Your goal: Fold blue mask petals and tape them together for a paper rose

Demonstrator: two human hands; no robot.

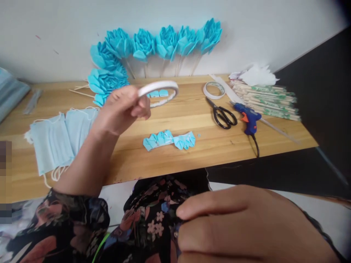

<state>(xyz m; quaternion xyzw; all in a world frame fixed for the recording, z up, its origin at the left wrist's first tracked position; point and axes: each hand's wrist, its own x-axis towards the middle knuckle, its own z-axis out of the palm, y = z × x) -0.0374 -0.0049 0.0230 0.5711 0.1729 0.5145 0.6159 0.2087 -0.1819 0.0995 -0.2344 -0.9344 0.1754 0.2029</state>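
Note:
My left hand [123,106] grips a thin roll of white tape [171,86] between thumb and fingers, raised above the table. Close to the camera at the lower right is my right hand [233,226], away from the tabletop in front of the floral clothing. Its fingers are drawn together and bent, and whatever they may hold is hidden. Below the tape roll, a strip of folded light-blue petals [185,141] lies on the wooden table [131,164]. Several small blue pieces [163,93] lie farther back, partly seen through the roll's ring.
Blue flowers on sticks [144,44] stand along the wall. Face masks [52,140] lie at left. On the right are another tape roll [214,90], black-handled scissors [225,117], a blue glue gun [250,118] with its cord over the edge, and bundled wrapped sticks [271,102].

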